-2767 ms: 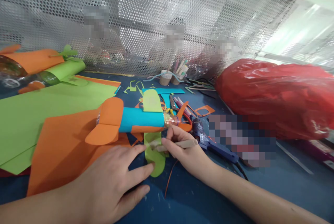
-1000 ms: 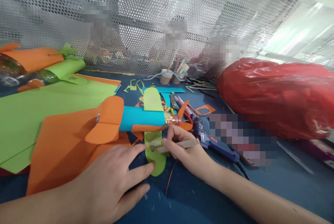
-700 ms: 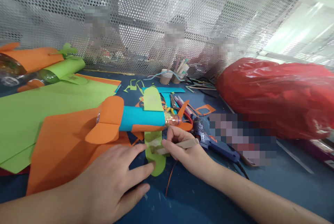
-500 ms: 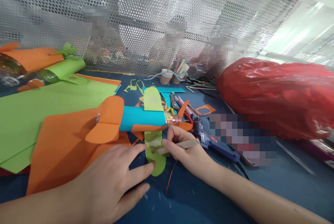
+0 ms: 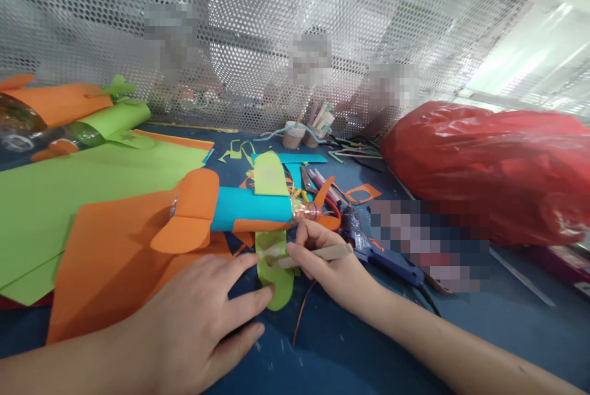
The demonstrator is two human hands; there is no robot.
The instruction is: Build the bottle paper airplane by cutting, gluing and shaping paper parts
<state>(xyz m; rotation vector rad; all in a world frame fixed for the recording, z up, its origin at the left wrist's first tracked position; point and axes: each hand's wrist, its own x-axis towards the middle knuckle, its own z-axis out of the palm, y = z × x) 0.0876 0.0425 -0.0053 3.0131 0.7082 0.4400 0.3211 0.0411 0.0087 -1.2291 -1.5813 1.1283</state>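
A model plane (image 5: pixel 253 207), a plastic bottle wrapped in blue paper, lies across orange paper and the table, with an orange tail (image 5: pixel 187 214) on its left. One green wing (image 5: pixel 270 174) points away from me; the other green wing (image 5: pixel 279 293) points toward me. My right hand (image 5: pixel 327 254) is closed round a pale beige marker (image 5: pixel 329 252), its tip over the near wing. Spread flat, my left hand (image 5: pixel 207 309) holds nothing, and its fingertips touch that wing's left edge.
Green paper (image 5: pixel 106 180) and orange paper (image 5: pixel 101 260) sheets lie left, below other bottle models (image 5: pixel 110 118). Scissors (image 5: pixel 306 180), paper scraps and a blue glue gun (image 5: pixel 382 263) lie right of the plane. Behind are cups of sticks (image 5: pixel 294 135); a red bag (image 5: pixel 488 168) bulges at right.
The marker's tip has shifted slightly up and left over the near green wing. My left hand and the plane have stayed in place.
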